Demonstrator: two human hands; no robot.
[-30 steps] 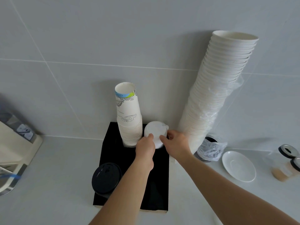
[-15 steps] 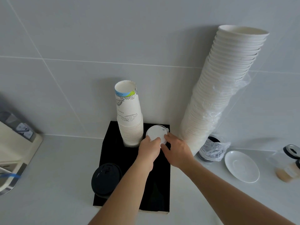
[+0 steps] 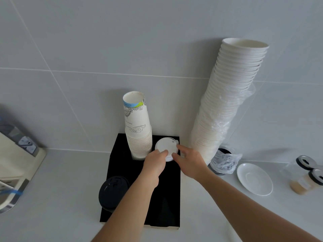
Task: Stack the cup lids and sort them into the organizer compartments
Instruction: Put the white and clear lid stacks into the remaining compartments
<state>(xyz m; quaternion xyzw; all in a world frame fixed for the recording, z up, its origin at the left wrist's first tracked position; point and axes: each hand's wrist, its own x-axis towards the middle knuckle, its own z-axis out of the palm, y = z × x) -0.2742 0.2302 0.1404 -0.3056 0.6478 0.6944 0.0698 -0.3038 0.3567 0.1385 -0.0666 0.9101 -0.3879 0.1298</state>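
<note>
A black organizer [image 3: 120, 154] stands against the tiled wall. In its back right compartment sits a stack of white lids [image 3: 165, 145]. My left hand [image 3: 154, 163] grips the stack's near left edge, and my right hand [image 3: 189, 161] holds its right edge with thumb and fingers. A stack of black lids [image 3: 112, 193] fills the front left compartment. A stack of printed paper cups [image 3: 137, 126] rises from the back left compartment. How deep the white lids sit is hidden by my hands.
A tall leaning stack of white bowls [image 3: 229, 102], partly in plastic wrap, stands right of the organizer. A white saucer [image 3: 254, 179] and jars with black lids [image 3: 309, 172] lie further right. A machine [image 3: 15, 163] sits at the left edge.
The white lids went from tilted to nearly flat and lower in the back right compartment. Both hands stayed on the lids.
</note>
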